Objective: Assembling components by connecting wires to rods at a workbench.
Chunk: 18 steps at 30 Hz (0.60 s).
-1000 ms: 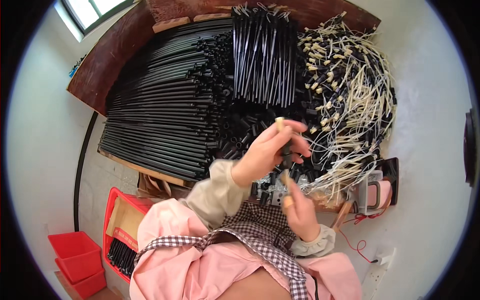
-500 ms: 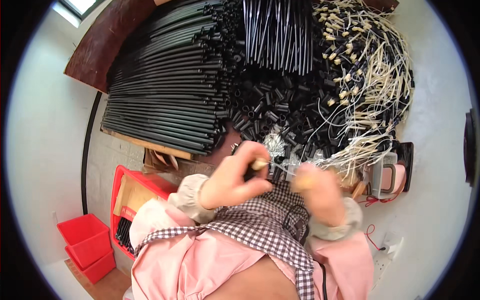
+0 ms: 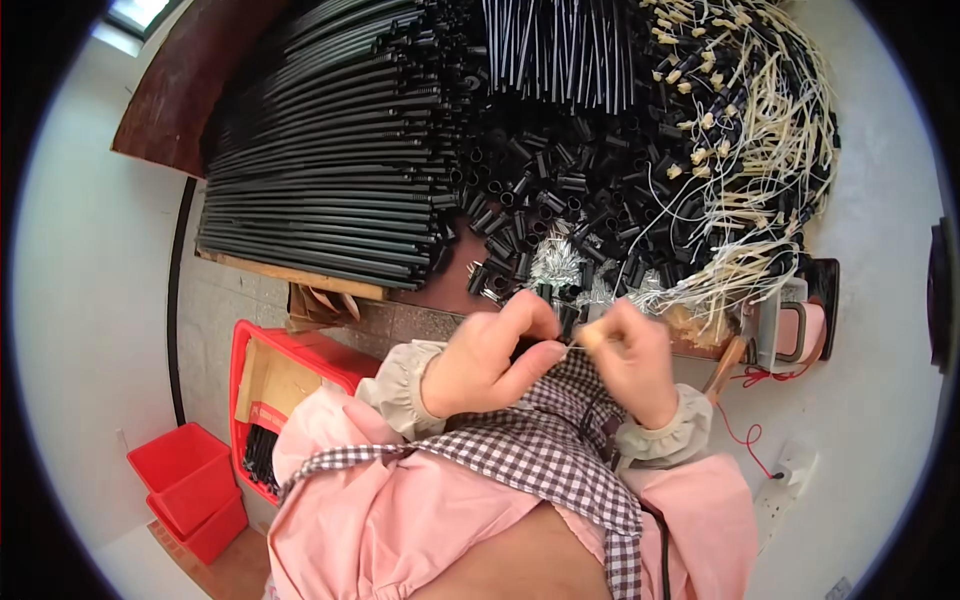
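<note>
My left hand is closed, thumb and forefinger pinching together above my lap. Facing it on the right, my right hand is closed too, its fingertips a little blurred. A short length of thin pale wire runs between the two sets of fingertips. Something dark shows inside the curl of my left fingers; most of it is hidden. Just beyond the hands, a heap of small silvery metal pieces lies at the table's near edge, beside many short black tubes.
Long black rods are stacked on the left; thinner rods lie at the back. White wires with cream connectors pile up on the right. Red bins stand at lower left. A grey container is by the table's right end.
My hands have come closer together, so less wire shows between them. The cream end seen earlier at my left fingertips is no longer visible there. My view has shifted slightly.
</note>
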Each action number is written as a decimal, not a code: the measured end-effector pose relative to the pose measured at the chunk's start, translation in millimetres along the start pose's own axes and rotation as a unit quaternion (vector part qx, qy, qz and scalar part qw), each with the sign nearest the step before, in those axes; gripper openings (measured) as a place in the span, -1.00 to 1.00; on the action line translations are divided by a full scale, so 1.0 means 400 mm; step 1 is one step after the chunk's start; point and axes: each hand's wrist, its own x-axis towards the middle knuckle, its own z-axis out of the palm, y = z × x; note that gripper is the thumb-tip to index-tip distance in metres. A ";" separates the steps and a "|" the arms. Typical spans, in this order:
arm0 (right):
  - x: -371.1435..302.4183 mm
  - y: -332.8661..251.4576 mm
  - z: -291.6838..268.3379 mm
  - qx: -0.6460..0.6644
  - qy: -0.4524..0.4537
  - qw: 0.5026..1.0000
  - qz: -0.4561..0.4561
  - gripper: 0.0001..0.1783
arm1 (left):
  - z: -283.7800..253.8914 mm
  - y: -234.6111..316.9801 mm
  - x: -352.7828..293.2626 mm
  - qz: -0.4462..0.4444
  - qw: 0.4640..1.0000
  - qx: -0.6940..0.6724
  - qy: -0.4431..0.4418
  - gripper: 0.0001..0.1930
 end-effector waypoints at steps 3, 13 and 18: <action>0.018 -0.035 -0.023 0.087 -0.008 0.996 -0.001 -0.78 | -0.023 0.022 0.029 -0.017 0.992 -0.126 -0.004 -0.86; 0.021 -0.086 -0.065 0.029 -0.086 0.966 -0.242 -0.81 | -0.011 0.031 0.021 -0.021 0.966 -0.156 -0.205 -0.56; -0.005 -0.092 -0.031 0.046 -0.167 0.944 -0.282 -0.70 | -0.065 0.005 0.021 0.013 0.952 -0.135 -0.274 -0.56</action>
